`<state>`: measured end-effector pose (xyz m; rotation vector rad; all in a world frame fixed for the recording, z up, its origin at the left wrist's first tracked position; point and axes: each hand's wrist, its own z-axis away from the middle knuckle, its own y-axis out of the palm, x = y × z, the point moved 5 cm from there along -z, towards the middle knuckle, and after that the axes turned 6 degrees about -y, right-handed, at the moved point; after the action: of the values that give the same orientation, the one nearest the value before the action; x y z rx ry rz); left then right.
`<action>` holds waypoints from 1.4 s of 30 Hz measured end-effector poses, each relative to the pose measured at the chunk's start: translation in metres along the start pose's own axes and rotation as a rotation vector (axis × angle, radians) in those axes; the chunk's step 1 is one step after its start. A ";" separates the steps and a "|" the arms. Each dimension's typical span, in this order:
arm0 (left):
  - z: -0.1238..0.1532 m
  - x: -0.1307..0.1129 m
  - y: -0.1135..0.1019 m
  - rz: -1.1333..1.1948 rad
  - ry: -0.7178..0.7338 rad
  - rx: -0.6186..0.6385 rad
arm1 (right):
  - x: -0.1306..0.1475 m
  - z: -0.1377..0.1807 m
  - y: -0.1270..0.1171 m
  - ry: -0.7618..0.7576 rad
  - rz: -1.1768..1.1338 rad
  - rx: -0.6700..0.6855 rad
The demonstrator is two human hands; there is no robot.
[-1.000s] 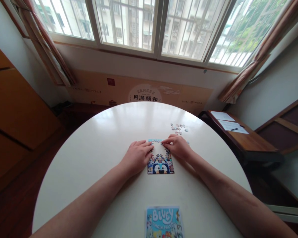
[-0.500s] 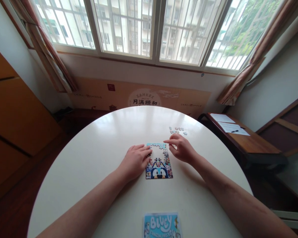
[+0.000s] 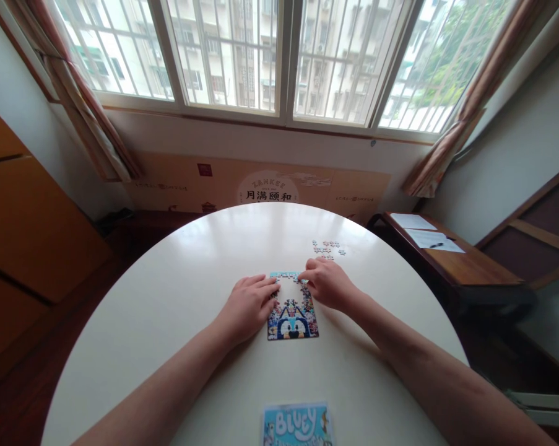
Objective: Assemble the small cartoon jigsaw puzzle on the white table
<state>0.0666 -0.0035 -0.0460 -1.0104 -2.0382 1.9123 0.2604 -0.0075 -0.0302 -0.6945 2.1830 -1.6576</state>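
Note:
A partly assembled jigsaw puzzle (image 3: 292,328) lies on the white table, with a blue dog's face at its near end and a gap in its upper middle. My left hand (image 3: 251,303) rests open, fingertips flat on the puzzle's left edge. At the upper right edge, my right hand (image 3: 329,282) has its fingers bent and drawn together, touching or just over the border. Whatever is between those fingertips is too small and hidden to make out. Just beyond that hand are several loose puzzle pieces (image 3: 322,250).
A blue Bluey box or card (image 3: 298,424) lies at the near side of the round white table (image 3: 168,371). To the right, a wooden side table (image 3: 476,263) holds papers (image 3: 432,240) and a pen. Windows and a printed panel (image 3: 168,186) are beyond.
My right hand has moved left and slightly nearer, onto the puzzle's upper right edge, and its extended index finger is now bent. More loose pieces show behind it. My left hand stays on the puzzle.

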 end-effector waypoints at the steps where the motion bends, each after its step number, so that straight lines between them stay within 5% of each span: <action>1: 0.000 0.000 0.000 0.000 -0.002 0.002 | 0.004 -0.001 -0.001 -0.006 0.038 0.015; 10: -0.001 0.004 0.001 -0.006 0.007 0.005 | 0.011 0.008 -0.005 0.019 0.102 -0.030; 13: -0.001 0.005 0.001 -0.009 0.011 0.003 | -0.027 0.016 -0.014 0.133 0.019 -0.212; 17: -0.001 0.007 0.001 0.021 0.032 -0.015 | -0.111 0.043 -0.021 0.446 -0.113 -0.485; 20: -0.003 0.012 0.000 0.087 0.015 -0.068 | -0.164 0.067 -0.010 0.678 -0.233 -0.564; 23: -0.005 0.022 -0.005 0.198 -0.053 -0.154 | -0.187 0.079 0.003 0.752 -0.263 -0.571; 33: -0.006 0.050 -0.021 0.602 -0.338 -0.414 | -0.181 0.067 0.019 0.674 -0.270 -0.530; 42: -0.007 0.059 -0.022 0.668 -0.429 -0.456 | -0.180 0.056 0.023 0.723 -0.197 -0.321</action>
<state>0.0180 0.0372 -0.0436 -1.6825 -2.7200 2.1429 0.4357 0.0511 -0.0755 -0.4281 3.0169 -1.8818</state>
